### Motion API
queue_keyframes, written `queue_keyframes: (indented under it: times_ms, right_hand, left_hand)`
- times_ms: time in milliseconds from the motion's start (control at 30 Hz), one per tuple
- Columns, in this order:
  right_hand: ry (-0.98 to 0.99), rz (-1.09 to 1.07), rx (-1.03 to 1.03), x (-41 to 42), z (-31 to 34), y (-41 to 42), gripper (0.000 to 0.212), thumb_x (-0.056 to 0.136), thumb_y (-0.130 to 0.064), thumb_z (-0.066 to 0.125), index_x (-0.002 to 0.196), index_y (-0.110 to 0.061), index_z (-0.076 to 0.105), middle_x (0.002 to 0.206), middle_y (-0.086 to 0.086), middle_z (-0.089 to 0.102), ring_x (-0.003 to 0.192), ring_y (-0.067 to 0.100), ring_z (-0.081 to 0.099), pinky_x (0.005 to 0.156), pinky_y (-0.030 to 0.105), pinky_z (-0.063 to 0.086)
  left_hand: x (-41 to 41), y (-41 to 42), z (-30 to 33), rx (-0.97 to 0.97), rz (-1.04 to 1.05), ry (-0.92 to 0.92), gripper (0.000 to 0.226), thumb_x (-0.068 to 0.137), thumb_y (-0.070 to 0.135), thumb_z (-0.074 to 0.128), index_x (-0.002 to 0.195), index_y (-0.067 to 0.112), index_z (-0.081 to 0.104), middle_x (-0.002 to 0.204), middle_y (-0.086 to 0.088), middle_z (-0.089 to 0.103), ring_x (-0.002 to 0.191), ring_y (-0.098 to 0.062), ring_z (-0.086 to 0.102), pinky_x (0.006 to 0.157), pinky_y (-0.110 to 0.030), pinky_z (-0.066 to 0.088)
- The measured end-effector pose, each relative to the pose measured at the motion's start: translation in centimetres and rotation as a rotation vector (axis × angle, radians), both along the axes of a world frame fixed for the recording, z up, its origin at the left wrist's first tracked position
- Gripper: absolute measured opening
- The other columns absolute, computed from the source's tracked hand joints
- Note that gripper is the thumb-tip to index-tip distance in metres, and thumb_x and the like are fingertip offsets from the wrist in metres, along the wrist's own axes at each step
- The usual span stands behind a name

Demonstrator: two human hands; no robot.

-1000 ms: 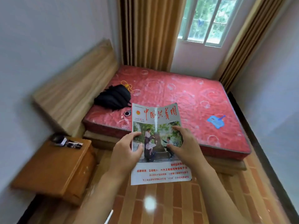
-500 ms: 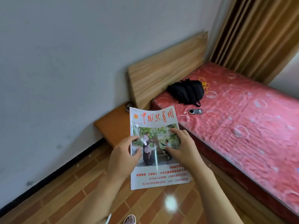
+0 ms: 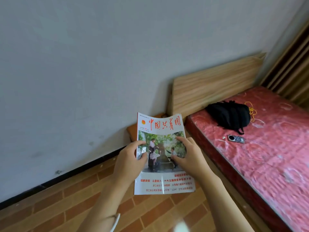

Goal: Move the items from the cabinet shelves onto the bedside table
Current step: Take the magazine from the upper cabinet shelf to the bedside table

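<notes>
1. Holding one magazine (image 3: 163,153) out in front of the body, the person has it in both hands: the left hand (image 3: 129,160) pinches the left edge, thumb on the cover and fingers wrapped behind, and the right hand (image 3: 189,156) lies closed on the right edge with its fingers spread over the cover photo.
2. Up in the air above the floor (image 3: 70,206), the magazine touches nothing but the hands. A corner of the bedside table (image 3: 132,131) peeks out behind its upper left, wedged between the wall (image 3: 83,64) and the bed (image 3: 259,156).
3. It looks light and thin. The top edge curls and sags, so I judge it floppy, with a glossy cover that could slide between dry fingers.
4. Gripping at mid-height on both long edges, as now, seems the sound hold; one hand at the spine side would likely do too, but a single corner pinch would let it droop or crease.
5. It should not break, though the pages could bend or fan open if set down carelessly.
6. Counting: one magazine, two hands, one bedside table partly hidden, one bed with one headboard (image 3: 214,86).
7. On the mattress lie one black backpack (image 3: 229,114), one yellow cord (image 3: 250,109) beside it and one small dark gadget (image 3: 236,138) near the edge.
8. No cabinet is in sight, so I cannot tell how many items remain there.
</notes>
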State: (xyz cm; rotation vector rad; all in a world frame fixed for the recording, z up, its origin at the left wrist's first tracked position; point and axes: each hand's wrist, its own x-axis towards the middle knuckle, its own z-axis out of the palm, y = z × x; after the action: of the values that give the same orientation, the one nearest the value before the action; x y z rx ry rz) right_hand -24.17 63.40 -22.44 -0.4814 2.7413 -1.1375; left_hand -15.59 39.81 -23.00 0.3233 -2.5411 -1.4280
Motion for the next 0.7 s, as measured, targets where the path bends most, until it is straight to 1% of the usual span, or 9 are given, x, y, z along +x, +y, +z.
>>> queue_keyframes:
  times_ms: [67,133,200,333,400,533,633,700]
  right_hand:
    - [0.009,-0.018,-0.003,-1.5,0.7,-1.1,0.076,0.087,-0.038,0.080,0.152,-0.032,0.042,0.120,-0.025,0.043,0.105,-0.004,0.055,0.073,0.013,0.052]
    - [0.011,-0.040,-0.010,-2.8,1.2,-2.0,0.078,0.086,-0.039,0.080,0.152,-0.034,0.040,0.119,-0.028,0.042,0.106,-0.003,0.056,0.074,0.016,0.056]
    - [0.004,-0.066,-0.028,-4.1,1.4,-2.7,0.079,0.086,-0.038,0.081,0.153,-0.035,0.040,0.119,-0.031,0.041,0.106,-0.002,0.058,0.078,0.019,0.059]
    - [-0.006,-0.093,-0.019,-7.2,1.1,-3.5,0.078,0.086,-0.039,0.081,0.152,-0.035,0.040,0.119,-0.029,0.042,0.107,0.000,0.059,0.081,0.025,0.061]
    - [-0.020,-0.092,-0.013,-9.2,0.6,-3.5,0.077,0.086,-0.038,0.081,0.151,-0.036,0.041,0.119,-0.030,0.042,0.107,-0.001,0.058,0.085,0.026,0.060]
    - [-0.045,-0.056,-0.001,-14.9,-1.5,-3.3,0.076,0.086,-0.037,0.081,0.150,-0.038,0.041,0.117,-0.032,0.042,0.105,-0.004,0.056,0.081,0.020,0.056]
    - [-0.062,-0.007,0.017,-20.5,-3.2,-2.9,0.076,0.085,-0.037,0.082,0.151,-0.036,0.042,0.116,-0.029,0.041,0.104,-0.006,0.054,0.078,0.012,0.048]
    - [-0.084,0.037,0.030,-24.7,-4.1,-2.6,0.077,0.086,-0.034,0.082,0.152,-0.033,0.042,0.120,-0.026,0.042,0.105,-0.002,0.054,0.083,0.013,0.047]
  left_hand:
    - [-2.0,-1.4,0.4,0.003,-0.023,0.012,0.032,0.095,0.024,0.070,0.121,0.039,0.061,0.122,0.011,0.067,0.084,-0.014,0.074,0.043,-0.019,0.052]
    - [-4.0,-2.6,0.8,0.013,-0.049,0.028,0.032,0.094,0.023,0.071,0.119,0.040,0.061,0.117,0.011,0.068,0.084,-0.007,0.073,0.042,-0.019,0.051]
    - [-6.0,-3.6,1.1,0.021,-0.072,0.044,0.034,0.093,0.022,0.072,0.118,0.043,0.060,0.113,0.012,0.069,0.088,0.003,0.070,0.042,-0.017,0.051]
    - [-9.7,-4.7,0.9,0.018,-0.098,0.025,0.034,0.094,0.023,0.072,0.117,0.044,0.059,0.113,0.015,0.067,0.092,0.008,0.067,0.043,-0.018,0.052]
    - [-11.6,-4.7,0.1,0.030,-0.101,0.002,0.032,0.094,0.024,0.071,0.118,0.041,0.059,0.117,0.014,0.066,0.092,0.006,0.068,0.044,-0.020,0.054]
    - [-16.4,-4.3,-2.2,0.039,-0.077,-0.043,0.032,0.095,0.024,0.070,0.123,0.036,0.061,0.127,0.009,0.066,0.094,-0.011,0.073,0.048,-0.025,0.058]
    - [-21.0,-3.4,-3.8,0.025,-0.020,-0.067,0.033,0.095,0.024,0.070,0.125,0.035,0.061,0.132,0.008,0.065,0.100,-0.012,0.071,0.050,-0.025,0.059]
    - [-24.2,-2.4,-4.6,0.010,0.021,-0.088,0.034,0.095,0.025,0.070,0.127,0.035,0.061,0.133,0.009,0.064,0.103,-0.012,0.070,0.053,-0.026,0.061]
